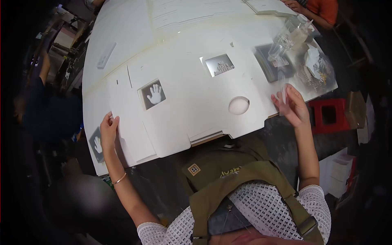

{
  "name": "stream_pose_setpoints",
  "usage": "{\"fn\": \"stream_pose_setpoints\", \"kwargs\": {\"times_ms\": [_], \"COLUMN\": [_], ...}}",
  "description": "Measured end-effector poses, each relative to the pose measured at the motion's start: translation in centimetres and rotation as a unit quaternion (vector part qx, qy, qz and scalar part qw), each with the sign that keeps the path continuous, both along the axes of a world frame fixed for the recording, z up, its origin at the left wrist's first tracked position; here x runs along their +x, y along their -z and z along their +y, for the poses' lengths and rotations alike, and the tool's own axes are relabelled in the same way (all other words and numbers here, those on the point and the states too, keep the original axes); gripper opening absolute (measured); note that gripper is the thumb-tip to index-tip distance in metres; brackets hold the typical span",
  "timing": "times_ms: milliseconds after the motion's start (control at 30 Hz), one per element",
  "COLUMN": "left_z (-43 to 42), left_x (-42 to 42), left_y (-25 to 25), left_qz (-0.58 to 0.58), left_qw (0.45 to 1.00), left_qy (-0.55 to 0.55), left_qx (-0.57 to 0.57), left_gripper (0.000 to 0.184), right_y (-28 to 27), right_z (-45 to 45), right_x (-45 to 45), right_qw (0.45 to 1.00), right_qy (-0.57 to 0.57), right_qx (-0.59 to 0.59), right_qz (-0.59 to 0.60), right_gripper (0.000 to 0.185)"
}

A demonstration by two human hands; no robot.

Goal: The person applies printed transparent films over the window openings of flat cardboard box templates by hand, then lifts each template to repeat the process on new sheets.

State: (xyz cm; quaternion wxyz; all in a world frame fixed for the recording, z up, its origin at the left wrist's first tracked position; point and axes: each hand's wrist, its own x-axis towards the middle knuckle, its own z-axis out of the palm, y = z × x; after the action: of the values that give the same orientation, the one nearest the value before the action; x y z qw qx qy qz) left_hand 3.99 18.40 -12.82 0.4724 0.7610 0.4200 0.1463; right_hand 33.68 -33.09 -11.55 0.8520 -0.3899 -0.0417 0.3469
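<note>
A large white die-cut cardboard sheet [179,118] lies before me, with flaps and cut-outs. One square opening shows a white handprint on a dark ground [154,94]; another shows a silvery picture with lettering [219,65]. Near the front edge is an oval opening [239,105]. My left hand [108,132] is at the sheet's left edge, thumb and fingers closed around that edge. Beside it lies a dark card with a white handprint [97,145]. My right hand [295,107] pinches a clear plastic strip [283,96], raised over the sheet's right end.
Dark panels [271,63], clear plastic pieces [281,43] and a clear bag of small parts [316,71] crowd the table's right side. A small white strip [107,55] lies at far left. A red stool [330,116] stands below right. Other people are around the table.
</note>
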Motion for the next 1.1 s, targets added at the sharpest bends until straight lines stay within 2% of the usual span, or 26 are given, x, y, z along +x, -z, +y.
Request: {"fn": "stream_pose_setpoints", "kwargs": {"times_ms": [67, 233, 300, 433, 500, 633, 733, 800, 867, 933, 1000, 1100], "left_z": [0.7, -0.6, -1.4, -0.5, -0.6, -3.1, -4.3, -3.2, -2.0, -2.0, -2.1, -2.9], "left_x": [0.4, 1.3, 1.6, 1.2, 1.7, 2.2, 2.5, 1.7, 1.3, 1.7, 1.8, 2.1], "left_y": [1.0, 1.4, 1.0, 0.8, 0.5, -4.1, -5.2, -2.8, -0.5, 0.4, 0.7, 0.9], "left_qz": [0.016, -0.007, -0.007, -0.039, -0.114, -0.185, -0.224, -0.209, -0.119, -0.118, 0.007, -0.027], "left_qw": [0.991, 0.992, 0.990, 0.997, 0.990, 0.980, 0.970, 0.974, 0.988, 0.985, 0.988, 0.986], "left_qy": [0.007, -0.032, -0.061, -0.050, -0.085, -0.066, -0.069, -0.083, -0.099, -0.116, -0.100, -0.107], "left_qx": [0.133, 0.121, 0.127, 0.039, -0.008, -0.036, -0.067, -0.034, 0.025, 0.044, 0.117, 0.125], "left_gripper": [0.040, 0.044, 0.042, 0.041, 0.040, 0.039, 0.039, 0.039, 0.038, 0.036, 0.034, 0.034], "right_y": [0.7, 1.6, 1.8, 0.7, 0.1, 0.1, 0.0, -0.3, -0.4, -0.5, -0.9, -1.1], "right_z": [0.1, 0.4, 0.6, 1.2, 2.1, 1.7, 1.0, 0.9, 1.5, 2.0, 2.4, 2.4], "right_x": [0.2, 0.2, 0.1, -1.0, -1.7, -1.6, -1.6, -1.8, -2.1, -2.5, -2.8, -2.6], "right_qw": [1.000, 0.999, 0.996, 0.996, 0.996, 0.996, 0.994, 0.994, 0.991, 0.988, 0.986, 0.986], "right_qy": [-0.015, -0.028, -0.062, -0.084, -0.050, -0.046, -0.047, -0.041, -0.042, -0.041, -0.026, -0.034], "right_qx": [0.006, -0.032, -0.020, -0.026, -0.068, -0.070, -0.091, -0.088, -0.102, -0.118, -0.136, -0.139], "right_qz": [-0.009, 0.000, -0.055, 0.008, -0.028, -0.029, -0.037, -0.054, -0.071, -0.087, -0.096, -0.088], "right_gripper": [0.007, 0.009, 0.010, 0.012, 0.011, 0.011, 0.014, 0.014, 0.014, 0.014, 0.015, 0.017]}}
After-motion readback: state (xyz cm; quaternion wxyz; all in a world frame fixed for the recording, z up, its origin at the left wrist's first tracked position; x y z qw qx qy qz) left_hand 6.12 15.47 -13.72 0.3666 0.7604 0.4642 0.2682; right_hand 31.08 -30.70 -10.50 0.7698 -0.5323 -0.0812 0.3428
